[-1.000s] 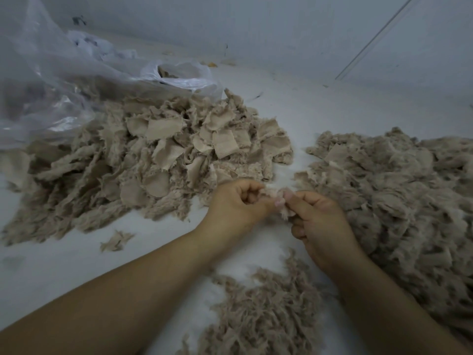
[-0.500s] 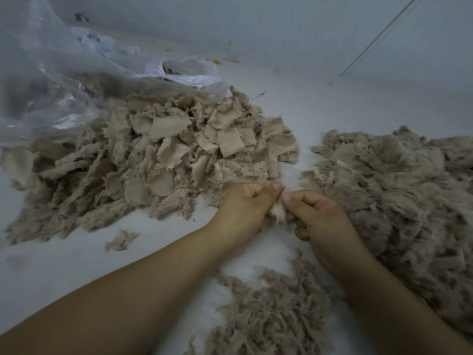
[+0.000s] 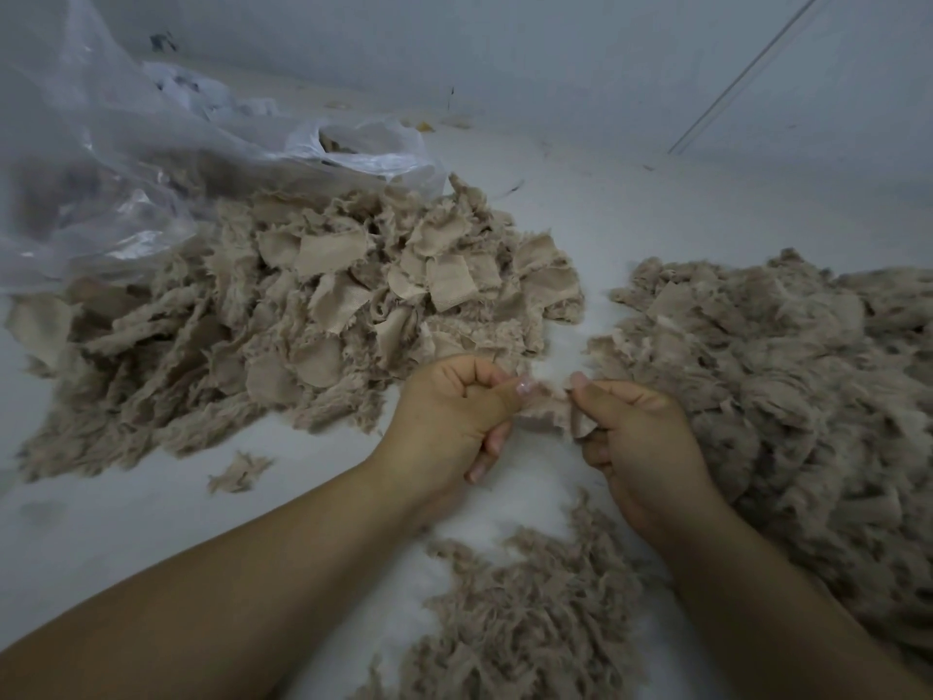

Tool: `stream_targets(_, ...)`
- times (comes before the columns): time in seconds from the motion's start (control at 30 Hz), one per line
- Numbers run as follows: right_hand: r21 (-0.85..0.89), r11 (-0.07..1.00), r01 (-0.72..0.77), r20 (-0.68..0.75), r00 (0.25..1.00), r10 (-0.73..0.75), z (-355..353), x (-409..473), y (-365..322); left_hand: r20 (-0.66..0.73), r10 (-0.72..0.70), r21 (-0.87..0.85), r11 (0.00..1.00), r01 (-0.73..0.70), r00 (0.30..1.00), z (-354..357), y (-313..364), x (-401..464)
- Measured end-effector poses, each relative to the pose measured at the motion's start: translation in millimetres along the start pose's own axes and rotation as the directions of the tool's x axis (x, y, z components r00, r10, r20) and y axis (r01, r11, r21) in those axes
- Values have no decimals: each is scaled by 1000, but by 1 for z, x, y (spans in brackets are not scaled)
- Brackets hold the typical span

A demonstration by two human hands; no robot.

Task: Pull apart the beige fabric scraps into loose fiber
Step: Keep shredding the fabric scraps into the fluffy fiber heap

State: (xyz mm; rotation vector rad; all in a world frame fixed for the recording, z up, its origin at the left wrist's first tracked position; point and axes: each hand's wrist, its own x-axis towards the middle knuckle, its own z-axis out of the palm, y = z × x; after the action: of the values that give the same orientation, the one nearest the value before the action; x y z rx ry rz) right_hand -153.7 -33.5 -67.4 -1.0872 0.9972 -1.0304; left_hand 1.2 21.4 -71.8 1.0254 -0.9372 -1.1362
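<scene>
A crumpled clear plastic bag (image 3: 126, 159) lies on the white work surface (image 3: 580, 204), well left of and beyond the fingers. A pale grey wall (image 3: 505, 48) stands farther beyond.

Scrap pile (image 3: 313, 315) sits left-centre on the bench (image 3: 101, 538), plastic bag (image 3: 101, 159) behind it at far left, overlapping the pile's back edge. Loose fiber heap (image 3: 787, 386) on the right. Left hand (image 3: 449, 416) and right hand (image 3: 636, 442) in the gap between the two, a scrap (image 3: 542, 411) stretched between them. Smaller fiber pile (image 3: 530, 618) in front, below the hands. Stray tuft (image 3: 240, 472) just before the scrap pile. Wall (image 3: 505, 53) behind everything.
</scene>
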Motion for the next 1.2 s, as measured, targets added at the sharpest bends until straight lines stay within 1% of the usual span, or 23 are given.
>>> stream_targets(0.1, 75, 997, -30, -57, 998, 35, -2, 3, -1, -79, 18, -32, 999, -21, 997, -5, 4, 3)
stream_targets(0.13, 111, 993, -38, -71, 996, 46, -3, 5, -1, -84, 26, -15, 1000, -27, 996, -7, 5, 3)
stream_targets(0.17, 111, 993, -34, -78, 996, 43, -4, 5, 0, -56, 24, 24, 999, -23, 998, -9, 7, 3)
stream_targets(0.2, 69, 997, -20, -80, 996, 25, -3, 3, 1, 15, 0, 78, 997, -1, 1000, -9, 8, 2)
stream_targets(0.23, 21, 1000, -3, -78, 997, 4, -2, 2, 2, 126, -52, 136, 990, 34, 991, -8, 9, -1)
stream_targets(0.27, -7, 1000, 6, -73, 997, -6, -1, 0, 2, 254, -123, 196, 978, 74, 959, -6, 10, -5)
stream_targets(0.3, -6, 1000, 2, -66, 998, -2, 0, -1, 2, 368, -199, 256, 961, 107, 908, -4, 10, -8)
stream_targets(0.33, 15, 1000, -6, -55, 998, 7, 0, -2, 1, 445, -255, 300, 946, 126, 859, -1, 11, -10)
stream_targets(0.37, 39, 999, -11, -41, 999, 13, -2, -2, 0, 480, -282, 312, 940, 139, 831, 0, 13, -10)
stream_targets(0.4, 57, 998, -15, -25, 1000, 17, -3, -1, -1, 474, -286, 307, 940, 147, 833, 2, 14, -10)
stream_targets(0.47, 47, 999, -3, 15, 1000, 2, -5, -1, -3, 352, -254, 298, 943, 149, 901, 8, 15, -7)
stream_targets(0.53, -1, 1000, 26, 83, 996, -26, -5, -1, -2, 154, -196, 247, 957, 155, 968, 15, 12, -4)
stream_targets(0.57, -28, 999, 36, 119, 992, -32, -5, -2, -2, 68, -174, 218, 964, 155, 982, 18, 11, -2)
stream_targets(0.63, -62, 998, 32, 132, 991, -24, -3, -2, -1, -33, -150, 202, 967, 154, 988, 22, 7, 1)
stream_targets(0.73, 37, 999, -34, 38, 999, 33, -3, 1, -3, -66, -155, 159, 974, 163, 986, 21, 5, 0)
stream_targets(0.8, 108, 992, -66, 25, 998, 63, -4, 3, -4, -70, -156, 123, 979, 164, 985, 22, 5, 0)
stream_targets(0.83, 93, 994, -60, 48, 997, 56, -4, 2, -4, -70, -158, 105, 981, 165, 985, 22, 6, -1)
stream_targets(0.9, -13, 1000, -8, 113, 994, 9, -3, 0, -2, -80, -154, 77, 984, 160, 985, 21, 6, 0)
stream_targets(0.97, -70, 997, 22, 101, 995, -15, -3, 0, 0, -111, -124, 69, 989, 132, 986, 19, 5, 2)
stream_targets(1.07, -16, 1000, -1, 8, 1000, 1, -4, 4, 1, -222, 21, 165, 986, 16, 975, 14, 7, 10)
stream_targets(1.13, 32, 999, -25, -42, 999, 26, -4, 6, -1, -302, 139, 270, 961, -55, 943, 5, 13, 21)
stream_targets(1.17, 39, 999, -36, -49, 998, 37, -5, 7, 0, -323, 227, 404, 911, -83, 919, -1, 16, 28)
stream_targets(1.2, 42, 998, -45, -53, 997, 47, -5, 7, 0, -289, 325, 609, 788, -89, 900, -8, 19, 36)
